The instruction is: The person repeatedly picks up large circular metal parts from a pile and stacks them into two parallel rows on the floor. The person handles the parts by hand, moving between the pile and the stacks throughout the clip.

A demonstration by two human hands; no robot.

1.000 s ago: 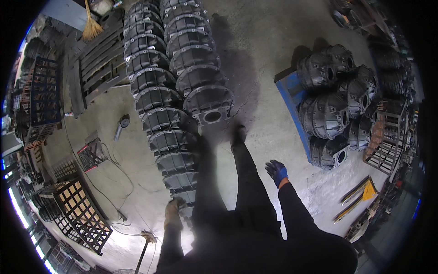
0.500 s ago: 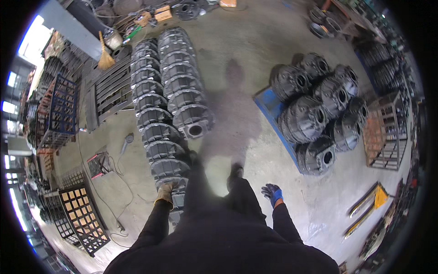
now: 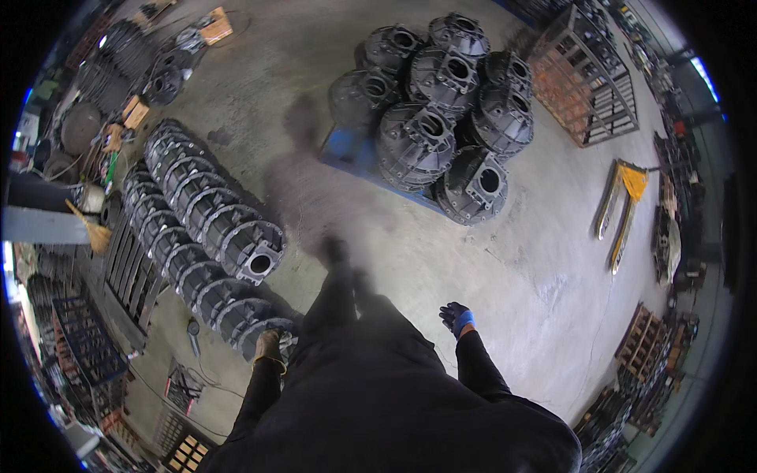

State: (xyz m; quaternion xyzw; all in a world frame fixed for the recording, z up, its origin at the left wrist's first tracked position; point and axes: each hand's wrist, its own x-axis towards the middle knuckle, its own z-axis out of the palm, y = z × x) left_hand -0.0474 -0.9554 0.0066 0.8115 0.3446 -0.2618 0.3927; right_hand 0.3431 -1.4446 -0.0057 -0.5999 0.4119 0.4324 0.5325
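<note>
Two rows of dark metal casings lie along the floor on our left. We see the longer, outer row (image 3: pixel 192 276) run from about 10 o'clock down to between 7 and 8, close to our left leg, and the shorter, inner row (image 3: pixel 209 205) lies right beside it, its last casing at between 8 and 9 with a round hole facing us. Our left grip (image 3: pixel 268 347), in a tan glove, is at between 7 and 8 o'clock, over the near end of the outer row; its fingers are hard to make out, so we cannot tell whether it grasps the last casing, merely touches it or hangs just above. Our right grip (image 3: pixel 457 317), in a blue and dark glove, hangs at between 4 and 5, released, with fingers loosely apart and nothing held. Between 12 and 1 o'clock we have a cluster of similar casings (image 3: pixel 416 146), most with round openings turned up or toward us, on and around a blue pallet (image 3: pixel 347 151). Near 2 o'clock stands a metal cage (image 3: pixel 605 137), and between 2 and 3 a yellow pallet truck (image 3: pixel 633 183) rests on the floor, forks pointing toward us. Near 9 o'clock we find a straw broom (image 3: pixel 96 236) and, just below it, a dark slatted pallet (image 3: pixel 130 272).
</note>
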